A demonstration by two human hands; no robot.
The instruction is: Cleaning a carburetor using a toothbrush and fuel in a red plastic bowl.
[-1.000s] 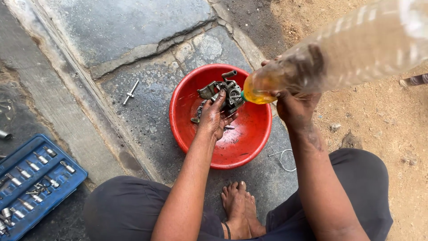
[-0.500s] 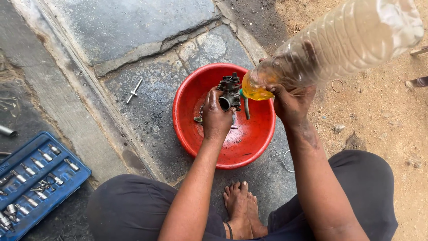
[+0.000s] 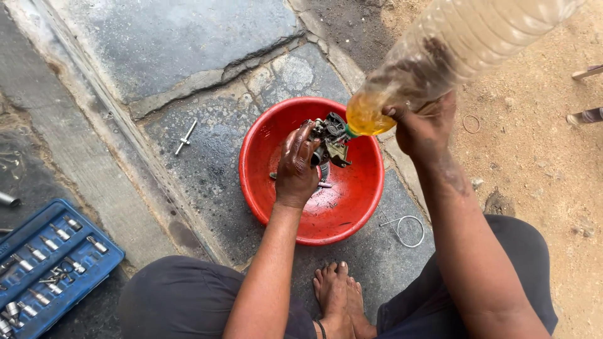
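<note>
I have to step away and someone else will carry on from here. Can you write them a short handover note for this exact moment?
Left hand: holds a dark metal engine part over the red basin.
Right hand: grips a tilted clear plastic bottle, its mouth at the part, yellow liquid pooled at the neck.
Done: part is above the basin, bottle tipped.
Left: rinsing looks unfinished.
Nearby: blue socket set, wire ring.

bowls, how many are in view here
1. The red bowl sits on the stone ground in front of the person, under the left hand holding a dark metal part and the right hand tilting a plastic bottle. None looks hidden.
</note>
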